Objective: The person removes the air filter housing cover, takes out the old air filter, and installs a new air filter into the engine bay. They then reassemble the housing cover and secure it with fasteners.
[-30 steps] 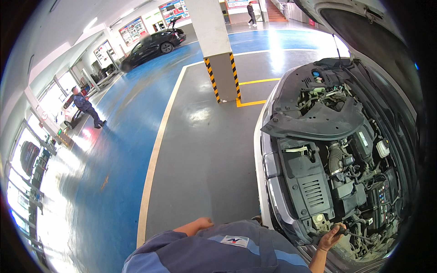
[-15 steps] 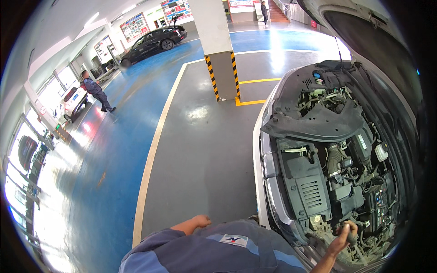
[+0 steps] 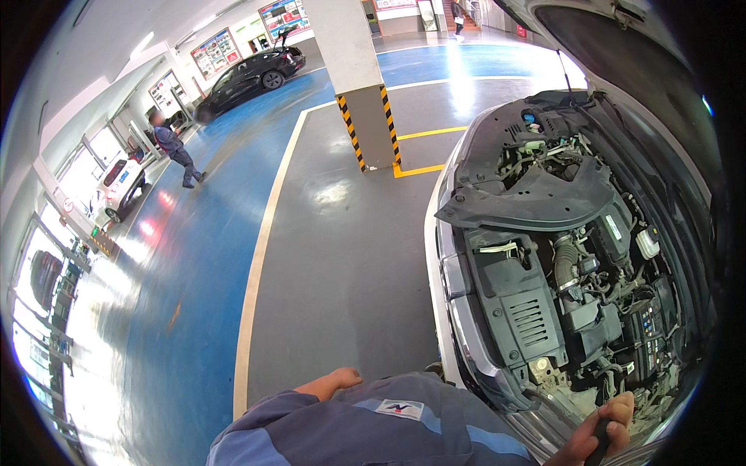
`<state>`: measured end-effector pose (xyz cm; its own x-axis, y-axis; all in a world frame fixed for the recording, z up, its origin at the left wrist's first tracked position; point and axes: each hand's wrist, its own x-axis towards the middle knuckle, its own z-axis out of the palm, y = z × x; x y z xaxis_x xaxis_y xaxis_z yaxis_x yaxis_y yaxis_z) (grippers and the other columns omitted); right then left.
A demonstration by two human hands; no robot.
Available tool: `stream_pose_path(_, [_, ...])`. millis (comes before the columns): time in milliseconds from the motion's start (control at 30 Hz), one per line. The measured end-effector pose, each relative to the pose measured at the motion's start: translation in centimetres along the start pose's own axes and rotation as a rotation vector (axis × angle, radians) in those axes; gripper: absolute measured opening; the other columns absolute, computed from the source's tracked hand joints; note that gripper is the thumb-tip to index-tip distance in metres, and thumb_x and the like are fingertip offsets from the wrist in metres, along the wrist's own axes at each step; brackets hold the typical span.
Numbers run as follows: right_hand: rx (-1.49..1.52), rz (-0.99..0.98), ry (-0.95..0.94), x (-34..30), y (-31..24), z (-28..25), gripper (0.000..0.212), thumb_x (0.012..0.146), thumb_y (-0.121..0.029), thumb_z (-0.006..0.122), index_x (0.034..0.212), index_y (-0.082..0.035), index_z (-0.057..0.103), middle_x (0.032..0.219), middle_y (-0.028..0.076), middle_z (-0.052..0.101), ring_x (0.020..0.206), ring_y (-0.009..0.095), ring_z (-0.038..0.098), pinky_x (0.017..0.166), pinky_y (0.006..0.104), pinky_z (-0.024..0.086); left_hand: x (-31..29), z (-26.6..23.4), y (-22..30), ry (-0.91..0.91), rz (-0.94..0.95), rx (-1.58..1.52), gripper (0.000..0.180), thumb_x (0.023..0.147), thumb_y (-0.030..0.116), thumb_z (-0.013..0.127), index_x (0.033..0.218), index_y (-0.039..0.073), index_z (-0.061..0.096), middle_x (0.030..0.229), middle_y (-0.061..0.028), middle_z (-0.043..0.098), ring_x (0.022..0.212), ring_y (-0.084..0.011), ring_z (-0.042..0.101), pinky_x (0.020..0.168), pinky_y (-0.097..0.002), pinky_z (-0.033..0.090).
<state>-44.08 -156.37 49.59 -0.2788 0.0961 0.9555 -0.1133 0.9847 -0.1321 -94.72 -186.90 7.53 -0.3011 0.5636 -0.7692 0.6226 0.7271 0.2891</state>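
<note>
My right hand (image 3: 610, 429) is closed round a dark, handle-like object (image 3: 598, 441), just above the front edge of the open engine bay. The rest of that object is hidden, so its kind cannot be told. My left hand (image 3: 342, 379) stays close to my body with its fingers curled; whatever may be in it is out of sight. Nearest the right hand lie the dusty metal and hose parts (image 3: 575, 400) at the bay's near corner. Beyond them are the battery (image 3: 645, 334), a ribbed air intake hose (image 3: 566, 264) and a slotted black plastic cover (image 3: 528, 322).
The raised hood (image 3: 637, 62) hangs over the right side. A loosened-looking black trim panel (image 3: 536, 206) lies across the bay. A striped pillar (image 3: 369, 128) stands ahead. Farther off are a person (image 3: 175, 147), a black car (image 3: 252, 78) and a white car (image 3: 120, 186).
My right hand has drawn back from the engine parts toward me and the lower edge, with the dark object in it. My left hand is nearly still. The distant person has taken a step.
</note>
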Motion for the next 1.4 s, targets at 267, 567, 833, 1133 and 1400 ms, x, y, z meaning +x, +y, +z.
stream_pose_path(267, [-0.355, 0.074, -0.123, -1.1, 0.8, 0.4, 0.025, 0.112, -0.035, 0.049, 0.121, -0.012, 0.046, 0.098, 0.013, 0.053, 0.08, 0.025, 0.047, 0.068, 0.0424, 0.039, 1.0, 0.0, -0.2, -0.029, 0.024, 0.034, 0.058, 0.094, 0.051, 0.059, 0.126, 0.005, 0.076, 0.131, -0.0205, 0.073, 0.124, -0.0392, 0.068, 0.106, -0.0494, 0.052])
stream_pose_path(567, [-0.373, 0.007, 0.014, -1.3, 1.1, -0.4, 0.022, 0.111, -0.022, 0.049, 0.131, -0.012, 0.046, 0.096, 0.013, 0.052, 0.076, 0.024, 0.045, 0.066, 0.0415, 0.039, 1.3, 0.9, -1.5, -0.061, 0.027, 0.149, 0.06, 0.094, 0.054, 0.057, 0.132, 0.011, 0.074, 0.132, -0.0181, 0.073, 0.125, -0.0381, 0.068, 0.109, -0.0476, 0.052])
stream_pose_path(833, [-0.35, 0.133, 0.087, -2.6, 2.1, -2.7, 0.028, 0.115, -0.033, 0.047, 0.134, -0.013, 0.045, 0.109, 0.016, 0.059, 0.085, 0.026, 0.049, 0.076, 0.0437, 0.042, 1.6, 0.3, -0.9, 0.004, 0.096, 0.114, 0.055, 0.095, 0.05, 0.058, 0.123, 0.005, 0.076, 0.125, -0.0206, 0.075, 0.117, -0.038, 0.071, 0.102, -0.0495, 0.054])
stream_pose_path(1133, [-0.485, 0.275, 0.104, -3.5, 0.3, -3.4, 0.029, 0.114, -0.029, 0.051, 0.136, -0.013, 0.043, 0.108, 0.014, 0.058, 0.09, 0.025, 0.05, 0.081, 0.0455, 0.044, 1.0, -3.4, 2.6, 0.027, -0.001, 0.203, 0.053, 0.096, 0.048, 0.056, 0.125, 0.008, 0.076, 0.124, -0.0203, 0.076, 0.118, -0.0396, 0.071, 0.104, -0.0494, 0.055])
stream_pose_path(1400, [-0.69, 0.261, -0.02, -4.1, 1.0, -3.6, 0.026, 0.102, -0.014, 0.068, 0.125, -0.008, 0.056, 0.108, 0.019, 0.063, 0.087, 0.029, 0.056, 0.076, 0.0436, 0.048, 1.4, -10.5, 13.6, 0.392, -0.075, 0.092, 0.044, 0.095, 0.038, 0.064, 0.13, 0.012, 0.071, 0.127, -0.0181, 0.074, 0.121, -0.0397, 0.069, 0.102, -0.0511, 0.056])
